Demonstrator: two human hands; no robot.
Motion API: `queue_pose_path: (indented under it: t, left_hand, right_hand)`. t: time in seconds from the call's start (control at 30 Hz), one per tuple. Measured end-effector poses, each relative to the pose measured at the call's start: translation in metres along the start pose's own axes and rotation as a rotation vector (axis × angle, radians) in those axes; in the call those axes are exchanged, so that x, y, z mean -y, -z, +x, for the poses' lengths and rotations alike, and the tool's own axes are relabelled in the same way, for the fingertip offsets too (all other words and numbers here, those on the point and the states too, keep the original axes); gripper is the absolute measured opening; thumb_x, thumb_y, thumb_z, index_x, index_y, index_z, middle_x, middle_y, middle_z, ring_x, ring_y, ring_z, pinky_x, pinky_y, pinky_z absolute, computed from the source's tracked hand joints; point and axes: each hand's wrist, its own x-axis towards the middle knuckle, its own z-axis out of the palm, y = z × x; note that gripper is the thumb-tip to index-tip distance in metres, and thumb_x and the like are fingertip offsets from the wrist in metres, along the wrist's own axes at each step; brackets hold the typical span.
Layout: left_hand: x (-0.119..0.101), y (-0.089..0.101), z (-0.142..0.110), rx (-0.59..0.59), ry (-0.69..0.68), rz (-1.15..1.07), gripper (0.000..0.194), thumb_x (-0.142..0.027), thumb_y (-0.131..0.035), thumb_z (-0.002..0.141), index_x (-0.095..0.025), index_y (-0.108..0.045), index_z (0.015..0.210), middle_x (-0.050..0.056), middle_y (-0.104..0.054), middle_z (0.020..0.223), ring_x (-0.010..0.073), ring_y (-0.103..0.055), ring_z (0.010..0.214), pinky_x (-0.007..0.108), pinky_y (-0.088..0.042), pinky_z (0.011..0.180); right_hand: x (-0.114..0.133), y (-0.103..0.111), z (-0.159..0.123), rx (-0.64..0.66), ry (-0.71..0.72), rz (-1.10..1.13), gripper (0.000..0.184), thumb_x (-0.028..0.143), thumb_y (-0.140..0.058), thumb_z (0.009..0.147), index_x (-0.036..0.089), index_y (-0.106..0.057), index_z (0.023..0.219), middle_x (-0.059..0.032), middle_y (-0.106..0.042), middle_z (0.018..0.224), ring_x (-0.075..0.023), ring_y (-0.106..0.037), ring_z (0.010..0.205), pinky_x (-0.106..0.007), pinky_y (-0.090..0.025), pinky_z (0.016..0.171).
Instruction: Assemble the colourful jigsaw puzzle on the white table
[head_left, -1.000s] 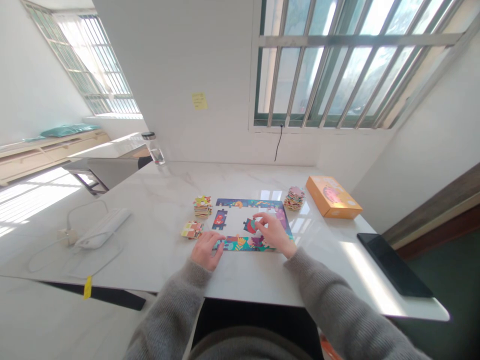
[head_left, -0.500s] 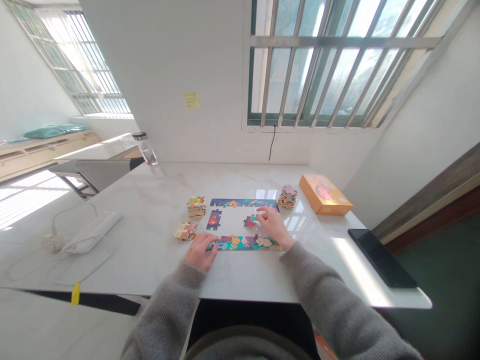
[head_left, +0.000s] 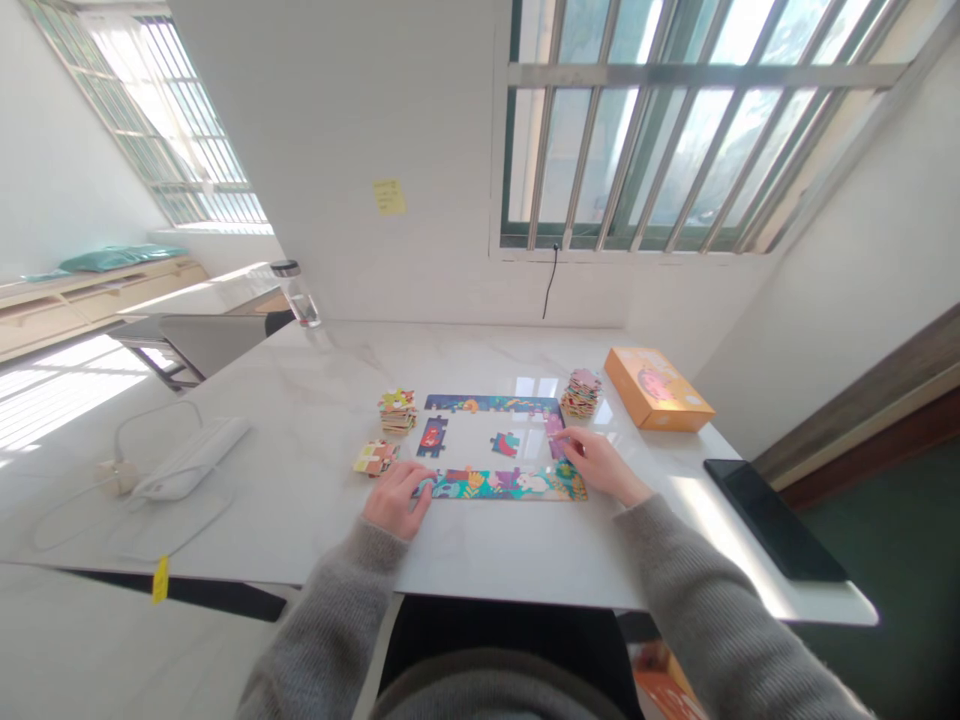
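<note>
A jigsaw border lies on the white marble table, with a dark blue top strip and a teal floral bottom strip. My left hand rests on the bottom strip's left end, holding nothing visible. My right hand reaches left, its fingertips at a purple piece on the right side. A teal and red piece lies alone inside the border. A dark blue piece sits at the left side. Stacked pieces and a small pile lie left of the border; another stack stands right.
An orange puzzle box lies at the table's right, near a black tablet by the front corner. A white corded device sits at the left, and a glass jar stands at the far edge.
My right hand has moved right, away from the teal and red piece, which now lies free, to the border's right side. The view has shifted slightly. My left hand stays in place.
</note>
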Motion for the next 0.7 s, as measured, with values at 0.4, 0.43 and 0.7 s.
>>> queue_pose_path:
  t: [0.4,0.43,0.7]
  left_hand:
    - [0.029,0.026,0.058,0.375,-0.163,0.033,0.029,-0.015,-0.049,0.091,-0.024,-0.064,0.115,0.005,-0.067,0.108,0.0182,-0.066,0.101,0.030,-0.053,0.092]
    - [0.027,0.021,0.063,0.423,-0.161,0.052,0.029,-0.015,-0.051,0.091,-0.023,-0.064,0.115,0.006,-0.066,0.110,0.0188,-0.065,0.103,0.030,-0.052,0.094]
    - [-0.003,-0.008,0.094,0.695,0.139,0.432,0.036,-0.027,-0.050,0.093,-0.020,-0.062,0.126,0.017,-0.059,0.124,0.0321,-0.062,0.102,0.049,-0.050,0.091]
  right_hand:
    - [0.035,-0.039,0.023,0.091,0.294,-0.225,0.025,0.020,-0.051,0.096,0.018,-0.069,0.112,-0.0101,-0.065,0.099,-0.0237,-0.060,0.097,-0.037,-0.045,0.091]
    - [0.037,-0.041,0.025,0.101,0.295,-0.236,0.025,0.022,-0.053,0.096,0.017,-0.068,0.114,-0.0107,-0.064,0.102,-0.0241,-0.059,0.099,-0.037,-0.045,0.091]
    - [0.048,-0.052,0.042,0.170,0.189,-0.320,0.043,0.025,-0.067,0.089,0.013,-0.062,0.130,-0.0133,-0.062,0.112,-0.0261,-0.059,0.107,-0.034,-0.043,0.095]
